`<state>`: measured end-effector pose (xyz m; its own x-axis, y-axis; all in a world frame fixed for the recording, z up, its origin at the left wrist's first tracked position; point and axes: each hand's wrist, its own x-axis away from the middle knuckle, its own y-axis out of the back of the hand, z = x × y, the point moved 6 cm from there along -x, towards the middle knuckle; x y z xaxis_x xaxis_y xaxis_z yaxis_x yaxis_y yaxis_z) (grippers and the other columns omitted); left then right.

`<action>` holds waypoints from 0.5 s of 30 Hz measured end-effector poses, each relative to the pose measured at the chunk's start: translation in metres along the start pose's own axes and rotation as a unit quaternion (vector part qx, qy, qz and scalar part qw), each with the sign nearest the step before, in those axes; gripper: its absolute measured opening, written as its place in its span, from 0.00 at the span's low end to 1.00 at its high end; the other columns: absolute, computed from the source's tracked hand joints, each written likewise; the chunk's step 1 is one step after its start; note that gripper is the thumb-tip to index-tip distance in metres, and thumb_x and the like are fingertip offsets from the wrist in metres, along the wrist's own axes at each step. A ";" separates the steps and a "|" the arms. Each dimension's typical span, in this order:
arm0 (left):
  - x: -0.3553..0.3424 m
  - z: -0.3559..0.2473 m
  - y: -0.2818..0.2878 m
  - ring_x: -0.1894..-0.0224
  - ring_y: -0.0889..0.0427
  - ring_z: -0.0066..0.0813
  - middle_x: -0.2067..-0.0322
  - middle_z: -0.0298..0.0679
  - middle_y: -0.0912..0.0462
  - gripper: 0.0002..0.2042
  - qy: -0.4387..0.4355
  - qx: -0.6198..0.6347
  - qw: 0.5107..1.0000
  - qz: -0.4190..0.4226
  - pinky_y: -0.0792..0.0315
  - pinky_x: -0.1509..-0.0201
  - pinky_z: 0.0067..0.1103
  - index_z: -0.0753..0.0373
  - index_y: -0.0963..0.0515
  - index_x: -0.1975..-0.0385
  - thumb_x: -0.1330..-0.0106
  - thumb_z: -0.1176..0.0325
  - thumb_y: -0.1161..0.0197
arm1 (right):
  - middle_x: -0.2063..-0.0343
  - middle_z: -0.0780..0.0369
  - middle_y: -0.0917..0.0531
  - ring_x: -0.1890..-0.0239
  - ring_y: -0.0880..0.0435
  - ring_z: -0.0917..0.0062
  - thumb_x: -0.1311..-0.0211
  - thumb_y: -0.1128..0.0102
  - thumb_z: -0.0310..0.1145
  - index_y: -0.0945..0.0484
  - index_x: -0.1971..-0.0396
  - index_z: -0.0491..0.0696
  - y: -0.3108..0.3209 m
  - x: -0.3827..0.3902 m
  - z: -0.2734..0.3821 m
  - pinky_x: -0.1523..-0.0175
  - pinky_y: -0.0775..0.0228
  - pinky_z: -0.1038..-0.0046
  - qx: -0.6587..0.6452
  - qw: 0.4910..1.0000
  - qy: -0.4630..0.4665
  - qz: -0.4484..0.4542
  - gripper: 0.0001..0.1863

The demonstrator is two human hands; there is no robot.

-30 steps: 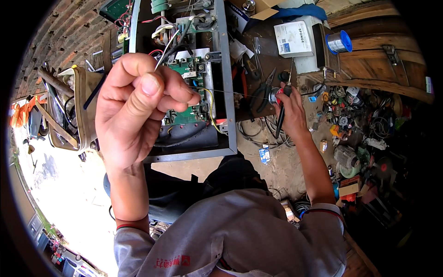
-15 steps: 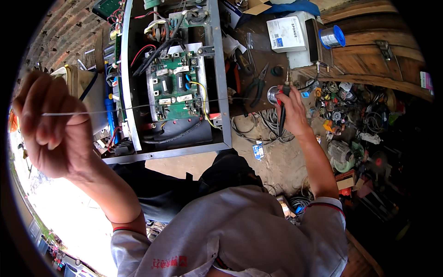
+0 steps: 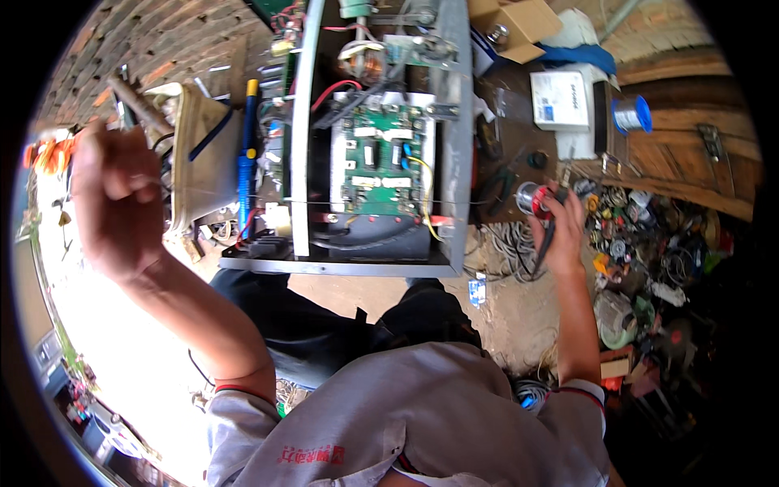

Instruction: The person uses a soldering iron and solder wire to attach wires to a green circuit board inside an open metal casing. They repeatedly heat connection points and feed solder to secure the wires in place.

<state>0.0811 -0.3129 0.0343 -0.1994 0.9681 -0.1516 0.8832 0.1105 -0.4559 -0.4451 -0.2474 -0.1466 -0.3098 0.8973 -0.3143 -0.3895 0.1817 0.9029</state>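
My left hand [image 3: 122, 203] is raised at the far left, blurred, its fingers closed on the end of a thin solder wire. The solder wire [image 3: 381, 200] stretches sideways over an opened metal-cased device [image 3: 369, 269] and its green circuit board [image 3: 381, 174]. On the right, my right hand [image 3: 561, 231] grips a soldering iron [image 3: 548, 235] with a dark handle, tip pointing away from me. The same hand holds a small solder spool [image 3: 529, 198] with a red rim, from which the wire runs.
Pliers [image 3: 501, 185] lie right of the case. Behind them are a white box [image 3: 560, 101] and a blue-rimmed solder reel [image 3: 633, 115]. A pale bin [image 3: 195, 154] and blue tool [image 3: 247, 162] stand left. Coiled cable [image 3: 513, 252] and piled parts [image 3: 621, 247] cover the floor at right.
The view has shifted, so the case appears farther right. The solder spool is lifted in my right hand with the iron. My left hand still holds the wire out to the left.
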 end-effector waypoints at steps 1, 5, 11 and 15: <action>0.000 0.011 -0.001 0.77 0.35 0.17 0.80 0.29 0.31 0.07 0.000 -0.085 0.996 0.033 0.40 0.72 0.15 0.68 0.22 0.58 0.29 0.72 0.38 | 0.45 0.49 0.18 0.42 0.24 0.48 0.46 0.28 0.26 0.25 0.47 0.45 0.009 -0.004 0.006 0.33 0.36 0.54 -0.015 1.000 0.005 -0.023 0.25; 0.008 0.051 -0.043 0.77 0.29 0.12 0.77 0.29 0.21 0.05 0.107 -0.331 0.934 0.078 0.40 0.75 0.13 0.64 0.18 0.66 0.30 0.71 0.34 | 0.51 0.47 0.16 0.48 0.18 0.58 0.32 0.38 0.37 0.25 0.45 0.37 0.051 -0.031 0.044 0.36 0.32 0.57 -0.205 0.972 -0.021 -0.112 0.22; 0.017 0.104 -0.073 0.76 0.32 0.10 0.80 0.28 0.22 0.06 0.082 -0.532 0.837 0.104 0.36 0.73 0.15 0.69 0.20 0.71 0.34 0.74 0.32 | 0.60 0.52 0.18 0.60 0.20 0.71 0.24 0.50 0.47 0.24 0.43 0.36 0.058 -0.099 0.105 0.53 0.28 0.67 -0.520 0.848 0.001 -0.103 0.27; 0.024 0.119 -0.080 0.81 0.27 0.26 0.81 0.41 0.22 0.07 -0.036 -0.604 0.788 0.116 0.32 0.75 0.23 0.67 0.20 0.73 0.37 0.72 0.30 | 0.72 0.62 0.20 0.73 0.24 0.84 0.37 0.36 0.28 0.18 0.54 0.37 0.041 -0.125 0.127 0.66 0.35 0.81 -0.476 0.876 -0.076 -0.031 0.14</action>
<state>-0.0451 -0.3251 -0.0373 0.0414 0.9834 -0.1766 0.6507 0.1076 0.7517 -0.3124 -0.3012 -0.0330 -0.1718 0.9542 -0.2449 -0.9702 -0.1208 0.2099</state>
